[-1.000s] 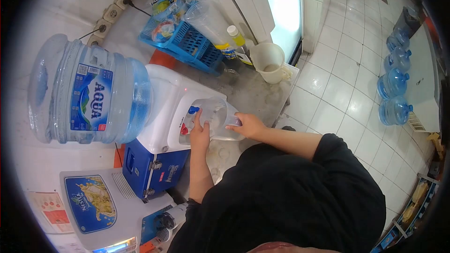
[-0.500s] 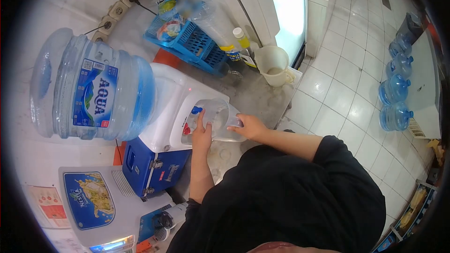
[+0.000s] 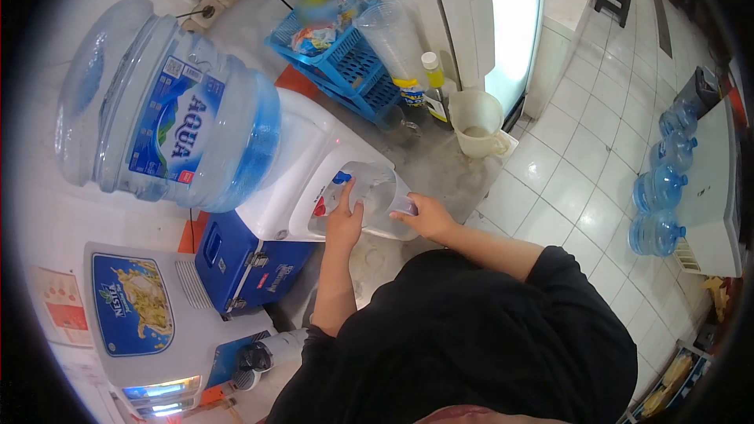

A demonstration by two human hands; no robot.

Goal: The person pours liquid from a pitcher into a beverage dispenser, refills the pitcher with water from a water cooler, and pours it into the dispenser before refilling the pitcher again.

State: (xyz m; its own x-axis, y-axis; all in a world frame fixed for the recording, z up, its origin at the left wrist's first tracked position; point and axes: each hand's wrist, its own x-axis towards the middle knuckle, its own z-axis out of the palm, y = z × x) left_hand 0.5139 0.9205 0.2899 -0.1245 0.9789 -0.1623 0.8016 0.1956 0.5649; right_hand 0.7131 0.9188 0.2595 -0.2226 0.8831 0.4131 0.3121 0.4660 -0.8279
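My right hand [image 3: 429, 218] is closed on the near side of a clear plastic container [image 3: 381, 193], tilted under the taps of a white water dispenser [image 3: 302, 129]. My left hand [image 3: 344, 224] has its index finger stretched out to the blue tap [image 3: 342, 177], the thumb apart from it. Beside that tap is a red tap [image 3: 320, 206]. On the dispenser sits a large upturned water bottle [image 3: 169, 110] with a blue label. The water level in the container is hard to make out.
A blue basket [image 3: 338, 67] with packets, a yellow-capped bottle [image 3: 432, 71] and a cream jug [image 3: 477, 124] stand beyond the dispenser. A blue cooler box [image 3: 247, 267] and a drinks machine [image 3: 149, 306] are at left. Several water bottles [image 3: 660, 188] line the tiled floor at right.
The camera view has shifted and turned slightly. Both hands keep about the same places at the container and the blue tap.
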